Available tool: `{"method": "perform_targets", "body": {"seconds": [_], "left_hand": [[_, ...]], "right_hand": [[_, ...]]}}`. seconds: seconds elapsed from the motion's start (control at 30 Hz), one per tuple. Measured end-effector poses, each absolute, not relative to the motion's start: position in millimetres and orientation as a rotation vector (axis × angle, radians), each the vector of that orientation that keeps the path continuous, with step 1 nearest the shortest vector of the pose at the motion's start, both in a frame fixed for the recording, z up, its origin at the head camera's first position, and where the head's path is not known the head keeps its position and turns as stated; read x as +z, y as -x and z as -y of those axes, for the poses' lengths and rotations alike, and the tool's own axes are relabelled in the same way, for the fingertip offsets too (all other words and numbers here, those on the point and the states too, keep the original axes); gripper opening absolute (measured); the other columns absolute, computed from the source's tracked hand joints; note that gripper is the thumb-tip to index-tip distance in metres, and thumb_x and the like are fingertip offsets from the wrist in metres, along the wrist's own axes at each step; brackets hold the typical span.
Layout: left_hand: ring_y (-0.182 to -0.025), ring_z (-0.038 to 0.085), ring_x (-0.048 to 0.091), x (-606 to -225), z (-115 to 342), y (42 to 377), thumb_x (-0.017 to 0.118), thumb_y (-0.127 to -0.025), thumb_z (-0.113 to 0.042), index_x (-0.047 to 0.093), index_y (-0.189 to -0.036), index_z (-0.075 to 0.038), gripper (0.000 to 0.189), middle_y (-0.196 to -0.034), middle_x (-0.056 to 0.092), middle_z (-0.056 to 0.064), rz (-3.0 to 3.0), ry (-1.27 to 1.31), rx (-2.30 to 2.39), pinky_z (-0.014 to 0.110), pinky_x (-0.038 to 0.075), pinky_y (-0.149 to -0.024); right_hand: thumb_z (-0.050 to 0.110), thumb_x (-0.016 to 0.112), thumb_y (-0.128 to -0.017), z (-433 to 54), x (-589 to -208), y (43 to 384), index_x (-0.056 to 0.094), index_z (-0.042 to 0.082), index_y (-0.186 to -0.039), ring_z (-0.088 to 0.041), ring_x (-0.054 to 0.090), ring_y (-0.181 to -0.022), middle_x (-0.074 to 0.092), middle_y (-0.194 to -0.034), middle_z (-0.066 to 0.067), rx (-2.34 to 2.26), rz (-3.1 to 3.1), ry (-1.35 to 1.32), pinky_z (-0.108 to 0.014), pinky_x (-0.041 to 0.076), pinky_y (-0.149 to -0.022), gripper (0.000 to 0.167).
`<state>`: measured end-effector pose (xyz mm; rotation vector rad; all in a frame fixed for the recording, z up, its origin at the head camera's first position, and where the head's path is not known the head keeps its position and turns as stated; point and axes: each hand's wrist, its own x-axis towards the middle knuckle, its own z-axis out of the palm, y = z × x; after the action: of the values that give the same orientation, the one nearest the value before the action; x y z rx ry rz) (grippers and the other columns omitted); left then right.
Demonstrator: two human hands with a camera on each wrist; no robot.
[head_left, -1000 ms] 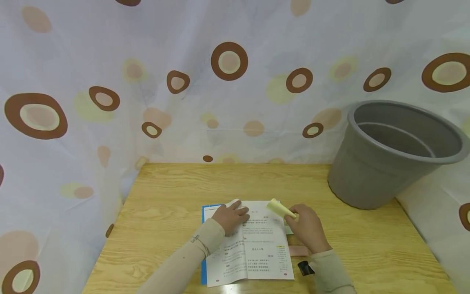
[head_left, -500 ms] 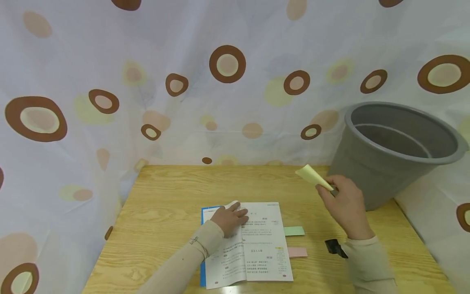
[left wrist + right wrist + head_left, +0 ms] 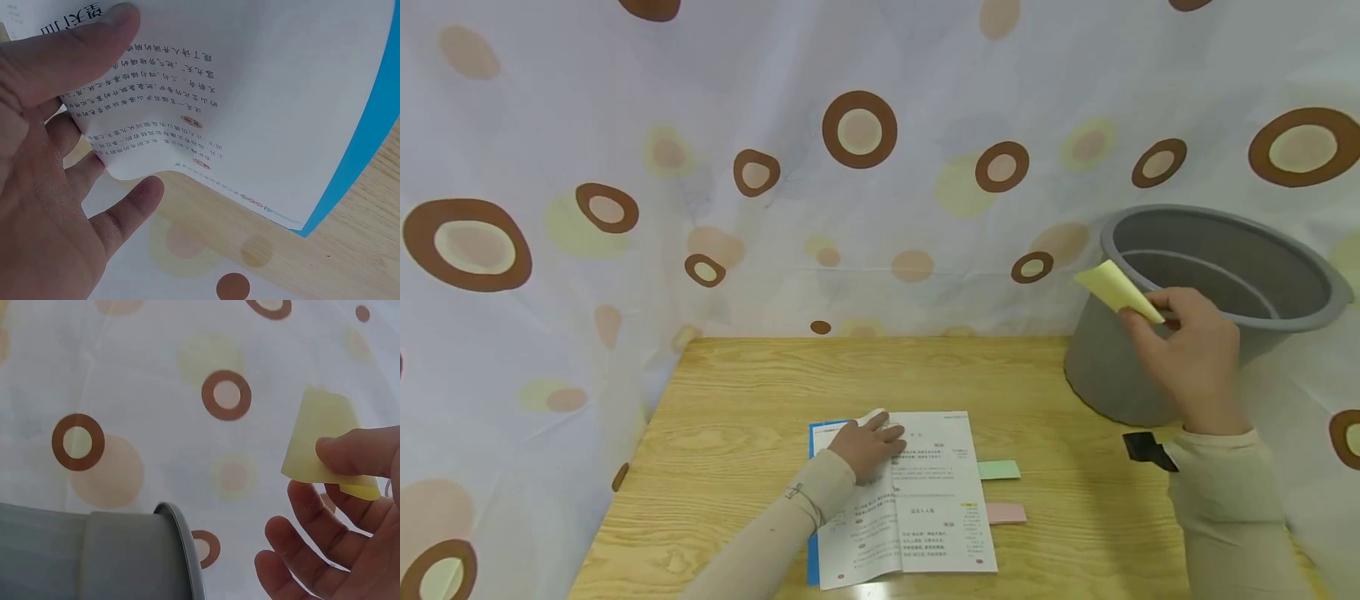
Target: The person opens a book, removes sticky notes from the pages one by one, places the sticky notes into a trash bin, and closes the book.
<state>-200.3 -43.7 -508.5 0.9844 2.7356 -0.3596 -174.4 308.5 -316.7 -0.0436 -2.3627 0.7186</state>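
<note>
An open book (image 3: 936,492) with a blue cover edge (image 3: 350,169) lies on the wooden table. Fingers spread, my left hand (image 3: 868,450) rests on the upper part of its left page, near the spine. My right hand (image 3: 1195,354) pinches a curled yellow sticky note (image 3: 1116,289) between thumb and fingers. This hand is raised in front of the near rim of a large grey bin (image 3: 1112,367). In the right wrist view, the thumb lies across the sticky note (image 3: 322,428) and the other fingers are bent behind or below it.
Green tab (image 3: 999,470) and pink tab (image 3: 1006,513) stick out from the book's right edge. The bin stands at the table's back right corner. A patterned white curtain (image 3: 797,225) hangs behind the wooden table (image 3: 737,392).
My right hand has carried the yellow sticky note away from the book, up and right to the bin, uncovering the green and pink tabs. The left hand has stayed on the page.
</note>
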Motion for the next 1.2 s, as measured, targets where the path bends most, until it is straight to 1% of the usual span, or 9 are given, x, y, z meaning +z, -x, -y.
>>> {"method": "perform_targets", "body": {"seconds": [0.1,0.23,0.37,0.47,0.53,0.57,0.8,1.03,1.2], "left_hand": [[-0.154,0.015,0.026,-509.6,43.0,199.3,0.067,-0.095,-0.030,0.044,-0.148,-0.039,0.058,-0.161,0.034,-0.016,-2.734,-0.984,-0.344,0.047,0.046,-0.112],[-0.154,0.015,0.026,-511.4,42.4,198.6,0.067,-0.094,-0.031,0.044,-0.148,-0.039,0.059,-0.161,0.034,-0.017,-2.734,-0.983,-0.348,0.047,0.045,-0.113],[-0.154,0.015,0.026,-514.4,43.2,199.1,0.068,-0.094,-0.029,0.044,-0.147,-0.039,0.059,-0.160,0.034,-0.017,-2.743,-0.981,-0.346,0.047,0.045,-0.112],[-0.154,0.015,0.026,-516.0,43.7,198.9,0.068,-0.094,-0.028,0.044,-0.147,-0.039,0.060,-0.161,0.034,-0.017,-2.745,-0.983,-0.339,0.047,0.046,-0.112],[-0.154,0.015,0.026,-516.6,44.0,198.9,0.068,-0.093,-0.028,0.044,-0.147,-0.039,0.060,-0.161,0.034,-0.017,-2.746,-0.987,-0.343,0.047,0.046,-0.112],[-0.154,0.015,0.026,-516.9,44.2,198.9,0.069,-0.093,-0.028,0.044,-0.147,-0.039,0.060,-0.161,0.034,-0.017,-2.749,-0.992,-0.344,0.047,0.046,-0.111],[-0.154,0.016,0.026,-511.5,44.5,197.6,0.067,-0.094,-0.026,0.045,-0.147,-0.039,0.059,-0.161,0.034,-0.016,-2.745,-0.988,-0.341,0.047,0.047,-0.111],[-0.154,0.016,0.026,-508.9,44.4,197.6,0.068,-0.094,-0.026,0.044,-0.148,-0.038,0.061,-0.161,0.034,-0.016,-2.737,-0.993,-0.337,0.047,0.046,-0.111],[-0.154,0.016,0.026,-507.5,44.7,198.6,0.068,-0.094,-0.026,0.044,-0.148,-0.037,0.061,-0.161,0.034,-0.016,-2.738,-0.995,-0.339,0.047,0.046,-0.111]], "right_hand": [[0.016,0.071,-0.087,-323.4,-308.8,180.9,0.071,-0.003,-0.105,0.028,0.036,-0.068,0.065,-0.095,-0.007,0.747,2.336,0.142,0.002,0.030,-0.062,0.027],[0.019,0.067,-0.090,-343.4,-300.1,187.5,0.069,-0.006,-0.112,0.022,0.032,-0.065,0.065,-0.098,-0.011,0.699,2.338,0.260,-0.003,0.028,-0.062,0.033],[0.020,0.057,-0.095,-363.3,-293.6,194.9,0.064,-0.011,-0.120,-0.017,0.055,-0.081,0.062,-0.114,-0.032,0.624,2.376,0.351,-0.027,0.039,-0.069,0.041],[0.020,0.053,-0.096,-377.4,-292.2,199.4,0.061,-0.014,-0.122,-0.051,0.050,-0.105,0.060,-0.118,-0.037,0.615,2.396,0.390,-0.052,0.042,-0.085,0.044],[0.021,0.052,-0.096,-385.4,-292.2,201.5,0.060,-0.015,-0.123,-0.054,0.049,-0.112,0.059,-0.119,-0.037,0.615,2.403,0.415,-0.060,0.040,-0.099,0.045],[0.021,0.051,-0.096,-388.3,-292.5,202.2,0.060,-0.015,-0.123,-0.055,0.047,-0.117,0.058,-0.119,-0.038,0.615,2.407,0.422,-0.065,0.032,-0.106,0.046],[0.023,0.047,-0.093,-405.8,-299.1,206.1,0.059,-0.017,-0.121,-0.057,0.043,-0.113,0.054,-0.118,-0.041,0.555,2.486,0.473,-0.067,0.030,-0.105,0.049],[0.033,0.046,-0.095,-415.8,-301.8,209.8,0.051,-0.012,-0.128,-0.066,0.029,-0.124,0.043,-0.127,-0.044,0.520,2.666,0.565,-0.086,0.022,-0.095,0.055],[0.035,0.044,-0.096,-418.0,-298.3,213.9,0.049,-0.011,-0.128,-0.069,0.026,-0.126,0.041,-0.127,-0.045,0.496,2.718,0.605,-0.088,0.016,-0.095,0.057]]}}
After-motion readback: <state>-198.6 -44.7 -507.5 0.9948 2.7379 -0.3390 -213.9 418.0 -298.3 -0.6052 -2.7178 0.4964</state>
